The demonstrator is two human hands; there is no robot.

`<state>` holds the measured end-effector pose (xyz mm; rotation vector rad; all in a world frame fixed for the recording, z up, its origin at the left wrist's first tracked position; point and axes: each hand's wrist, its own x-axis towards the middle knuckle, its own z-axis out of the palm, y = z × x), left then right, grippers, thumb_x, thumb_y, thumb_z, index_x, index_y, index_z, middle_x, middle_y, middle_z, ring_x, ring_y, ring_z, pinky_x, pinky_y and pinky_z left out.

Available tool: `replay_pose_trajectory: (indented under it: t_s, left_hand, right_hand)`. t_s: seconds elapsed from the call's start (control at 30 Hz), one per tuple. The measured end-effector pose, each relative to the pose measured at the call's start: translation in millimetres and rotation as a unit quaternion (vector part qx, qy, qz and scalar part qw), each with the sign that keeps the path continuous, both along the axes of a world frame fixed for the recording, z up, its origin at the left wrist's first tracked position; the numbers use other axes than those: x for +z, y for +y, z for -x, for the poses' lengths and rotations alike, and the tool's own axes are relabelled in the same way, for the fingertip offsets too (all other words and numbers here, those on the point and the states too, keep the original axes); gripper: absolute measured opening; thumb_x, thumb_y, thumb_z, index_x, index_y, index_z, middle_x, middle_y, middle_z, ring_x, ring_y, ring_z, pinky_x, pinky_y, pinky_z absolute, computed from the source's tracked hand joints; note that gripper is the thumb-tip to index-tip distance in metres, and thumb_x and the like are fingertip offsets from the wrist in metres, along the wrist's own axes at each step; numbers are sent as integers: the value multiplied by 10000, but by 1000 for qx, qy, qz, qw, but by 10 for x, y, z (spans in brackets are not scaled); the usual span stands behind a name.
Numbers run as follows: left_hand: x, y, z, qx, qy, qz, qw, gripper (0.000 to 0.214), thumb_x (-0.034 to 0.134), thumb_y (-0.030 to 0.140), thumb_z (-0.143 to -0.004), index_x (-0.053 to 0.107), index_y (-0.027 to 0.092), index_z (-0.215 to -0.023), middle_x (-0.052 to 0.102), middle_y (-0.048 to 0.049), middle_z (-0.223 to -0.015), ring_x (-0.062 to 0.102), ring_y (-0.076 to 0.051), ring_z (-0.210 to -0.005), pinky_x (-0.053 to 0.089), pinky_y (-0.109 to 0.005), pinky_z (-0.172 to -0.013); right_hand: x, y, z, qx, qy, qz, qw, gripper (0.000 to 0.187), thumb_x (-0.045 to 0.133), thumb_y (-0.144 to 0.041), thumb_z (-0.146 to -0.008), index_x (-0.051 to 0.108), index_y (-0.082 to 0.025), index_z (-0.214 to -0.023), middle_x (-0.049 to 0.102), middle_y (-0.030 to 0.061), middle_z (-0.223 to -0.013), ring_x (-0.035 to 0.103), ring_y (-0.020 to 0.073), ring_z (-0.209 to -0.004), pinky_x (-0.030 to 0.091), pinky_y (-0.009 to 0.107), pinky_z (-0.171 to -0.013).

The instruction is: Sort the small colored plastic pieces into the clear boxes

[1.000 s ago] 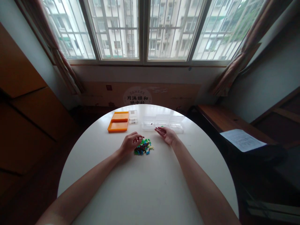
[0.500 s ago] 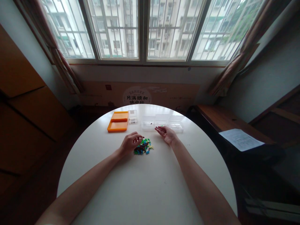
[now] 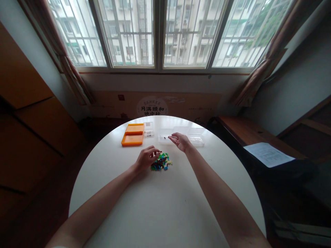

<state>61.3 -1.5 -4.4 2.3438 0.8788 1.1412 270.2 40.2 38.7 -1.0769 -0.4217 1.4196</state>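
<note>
A small pile of toy bricks (image 3: 161,162) in green, blue, brown and pale yellow lies on the round white table (image 3: 165,203). At its left edge, my left hand (image 3: 147,157) is closed, pinching a small dark brick (image 3: 160,152) at the fingertips. Farther back, my right hand (image 3: 181,142) reaches over the clear plastic boxes (image 3: 198,140), palm turned partly up and fingers stretched out. A tiny dark brick (image 3: 164,137) shows in the left clear box, just beyond those fingertips. The hand hides part of the middle box.
An open orange case (image 3: 132,139) stands at the back left of the table, beside a small clear box (image 3: 148,133). Printed paper (image 3: 269,155) lies on a wooden bench (image 3: 238,129) to the right. Windows and a printed cardboard panel (image 3: 108,103) are beyond the table.
My right hand has moved a little back and left over the clear boxes, its fingers straightening. My left hand stays by the pile with its brick. The whole view has shifted slightly.
</note>
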Motion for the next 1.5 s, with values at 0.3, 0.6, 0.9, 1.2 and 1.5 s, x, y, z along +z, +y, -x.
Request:
replay_pose_trajectory:
  t_s: [0.3, 0.6, 0.9, 1.2, 1.5]
  left_hand:
    - [-18, 36, -15, 18, -38, -7, 999, 168, 537, 265, -845, 668, 167, -882, 578, -7, -721, 493, -62, -549, 412, -183, -545]
    - [-28, 38, 26, 10, -26, -32, 999, 188, 535, 271, -854, 669, 178, -946, 587, -16, -734, 499, -73, -571, 409, -189, -551]
    - [-48, 49, 51, -26, -42, -23, 999, 170, 567, 253, -837, 672, 181, -950, 557, -10, -711, 495, -72, -586, 400, -179, -538]
    - [-50, 25, 64, -31, -22, -22, 999, 190, 550, 276, -848, 679, 184, -952, 578, -19, -722, 527, -83, -615, 412, -192, -567]
    - [-43, 20, 73, -20, 1, -37, 999, 207, 538, 306, -852, 686, 184, -930, 586, -26, -717, 524, -85, -603, 424, -194, -563]
  right_hand:
    - [-79, -355, 66, 101, -80, -76, 989, 68, 602, -133, -719, 630, -106, -774, 663, 75, -649, 605, 111, -547, 479, 181, -464]
    - [-390, -617, 269, 109, -171, -185, 962, 245, 708, -351, -630, 687, -136, -745, 597, 6, -560, 434, 59, -437, 292, 192, -408]
    - [-480, -658, 271, 143, -239, -210, 937, 270, 718, -368, -621, 722, -157, -789, 668, 25, -653, 543, 113, -548, 402, 237, -538]
    - [-483, -678, 294, 169, -252, -231, 924, 308, 714, -397, -622, 719, -148, -804, 698, 54, -724, 605, 151, -635, 459, 286, -633]
    - [-528, -652, 298, 161, -249, -245, 923, 268, 718, -370, -625, 720, -171, -805, 706, 53, -776, 625, 159, -695, 472, 298, -696]
